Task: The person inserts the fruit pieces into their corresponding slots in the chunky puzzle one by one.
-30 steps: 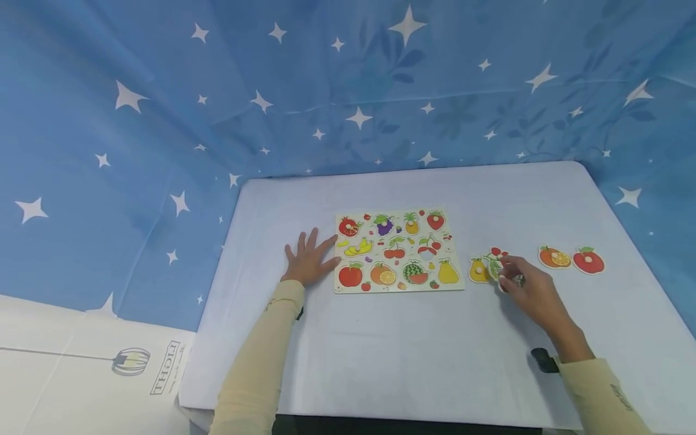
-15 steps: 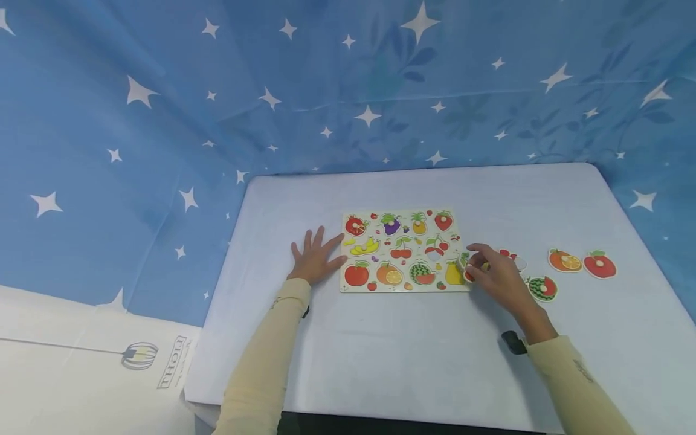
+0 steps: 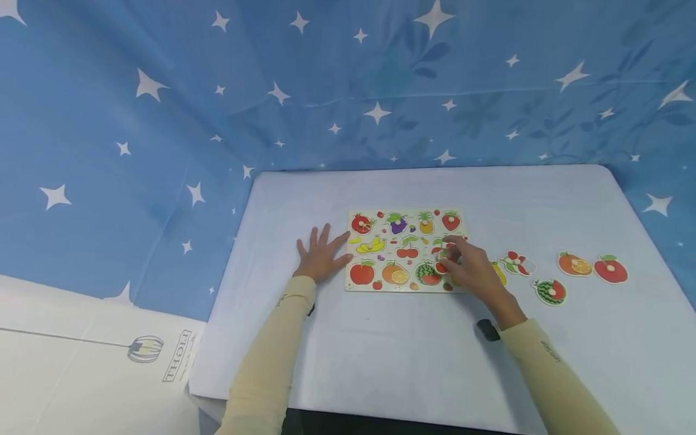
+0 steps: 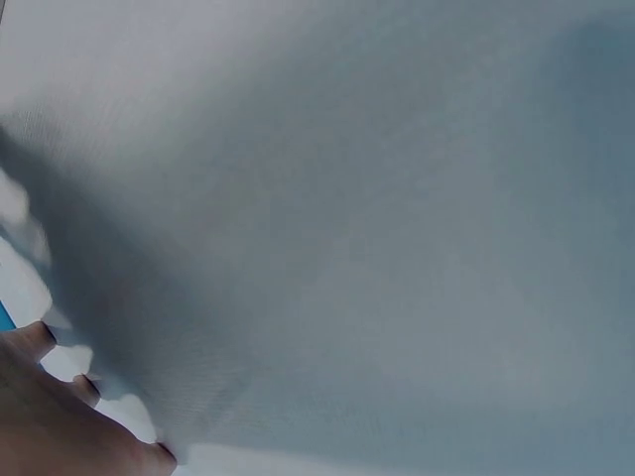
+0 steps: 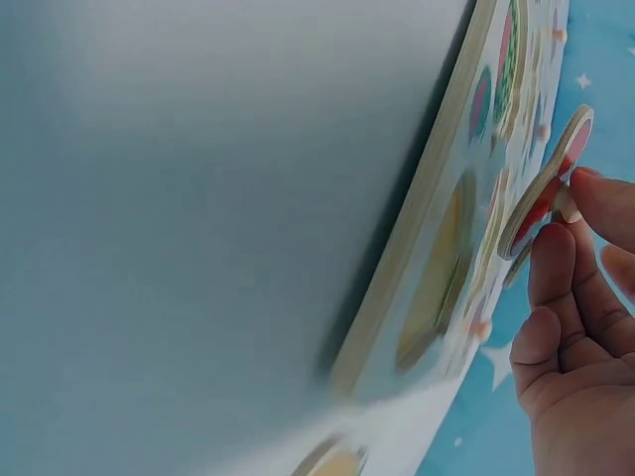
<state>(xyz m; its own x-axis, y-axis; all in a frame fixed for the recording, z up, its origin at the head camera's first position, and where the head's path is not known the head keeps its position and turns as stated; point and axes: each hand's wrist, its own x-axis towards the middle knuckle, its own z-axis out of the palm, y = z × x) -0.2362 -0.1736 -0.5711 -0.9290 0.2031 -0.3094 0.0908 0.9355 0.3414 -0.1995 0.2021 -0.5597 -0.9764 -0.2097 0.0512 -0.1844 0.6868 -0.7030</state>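
My left hand (image 3: 319, 258) rests flat on the table with fingers spread, its thumb and a fingertip at the left edge of the fruit puzzle board (image 3: 399, 288). Part of that hand (image 4: 60, 426) shows in the left wrist view. Over the board's right side, my right hand (image 3: 478, 272) pinches a red-and-green fruit puzzle piece (image 3: 441, 266) by its knob. In the right wrist view, the tilted piece (image 5: 541, 203) is held apart from the board (image 5: 397, 268). The fingers hide part of the piece and the board's right end.
Right of the board lie a yellow pear piece (image 3: 498, 273), a red fruit piece (image 3: 513, 262) and a watermelon piece (image 3: 550, 292). Farther right are an orange piece (image 3: 574, 264) and a round red fruit piece (image 3: 611, 269). A starry blue curtain (image 3: 304, 133) hangs behind the table (image 3: 391, 356).
My right hand has picked up the red-and-green puzzle piece from the loose pieces and carried it left over the board. My left hand has stayed at the board's left edge.
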